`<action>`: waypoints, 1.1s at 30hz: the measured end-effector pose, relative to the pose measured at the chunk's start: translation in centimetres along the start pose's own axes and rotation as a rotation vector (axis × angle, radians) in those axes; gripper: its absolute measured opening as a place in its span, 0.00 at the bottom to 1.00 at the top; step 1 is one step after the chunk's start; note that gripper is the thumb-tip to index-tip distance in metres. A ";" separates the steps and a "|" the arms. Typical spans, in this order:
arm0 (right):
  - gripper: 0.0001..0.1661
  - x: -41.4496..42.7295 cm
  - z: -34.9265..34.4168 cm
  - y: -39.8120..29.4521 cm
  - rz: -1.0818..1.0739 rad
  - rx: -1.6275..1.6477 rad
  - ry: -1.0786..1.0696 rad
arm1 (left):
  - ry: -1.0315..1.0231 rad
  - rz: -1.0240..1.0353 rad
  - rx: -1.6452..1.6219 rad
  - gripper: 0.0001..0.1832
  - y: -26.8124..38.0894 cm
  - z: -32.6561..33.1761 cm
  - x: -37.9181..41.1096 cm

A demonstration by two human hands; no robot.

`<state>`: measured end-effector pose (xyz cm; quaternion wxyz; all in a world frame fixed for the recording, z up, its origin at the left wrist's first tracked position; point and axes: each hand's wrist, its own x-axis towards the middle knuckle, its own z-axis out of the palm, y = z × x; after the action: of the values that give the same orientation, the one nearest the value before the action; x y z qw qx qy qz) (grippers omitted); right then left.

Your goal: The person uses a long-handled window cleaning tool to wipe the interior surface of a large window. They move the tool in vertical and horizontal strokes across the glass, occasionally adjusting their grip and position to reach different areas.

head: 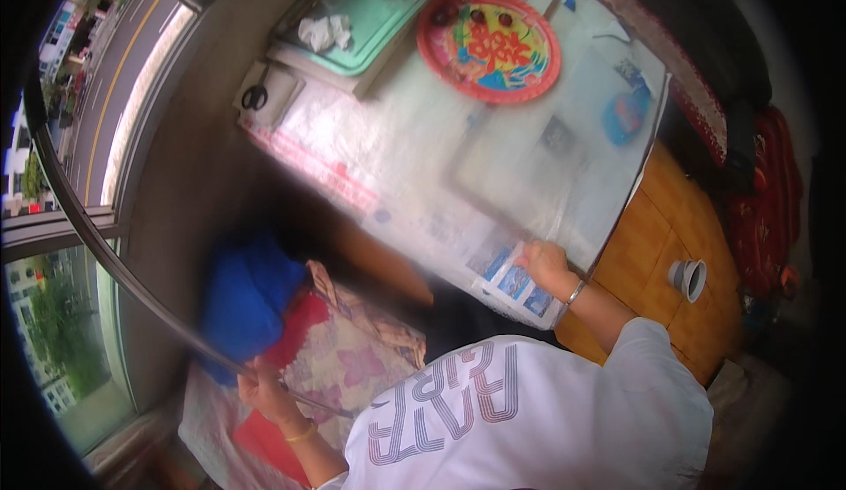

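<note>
My left hand (261, 387) is at the lower left, its fingers wrapped around a long, thin metal rod (99, 249). The rod looks bent by the lens. One end runs up past the window, and the other reaches my white shirt (529, 404). Over the near corner of the table (410, 140) is my right hand (548, 266), with its fingers curled. Transparent plastic covers this tabletop. Beside those fingers is a printed sheet (512, 278) with blue pictures. Whether the right fingers pinch anything is hidden.
A red-rimmed round tray (489, 46) holds several dark round items. Crumpled white tissue (325, 32) lies on a green board (377, 21). A grey cup (687, 280) lies tipped on the wooden floor (651, 252). Blue cloth (248, 298) is left of a patterned cover (357, 351).
</note>
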<state>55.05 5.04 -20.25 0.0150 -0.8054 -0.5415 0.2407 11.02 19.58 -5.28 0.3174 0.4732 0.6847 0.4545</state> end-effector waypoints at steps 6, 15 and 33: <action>0.14 0.4 -0.9 -0.4 0.081 0.014 -0.156 | -0.080 0.052 0.016 0.13 1.1 -0.9 0.9; 0.17 0.5 -0.4 -0.2 0.068 0.014 -0.184 | -0.164 0.112 -0.105 0.12 0.2 2.3 3.1; 0.15 0.9 -1.5 0.6 0.121 0.118 -0.269 | -0.217 0.201 -0.073 0.14 3.1 6.6 5.2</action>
<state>56.45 5.97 -19.40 -0.0249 -0.7947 -0.4742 0.3781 15.98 26.98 -4.98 0.3594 0.5738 0.5784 0.4550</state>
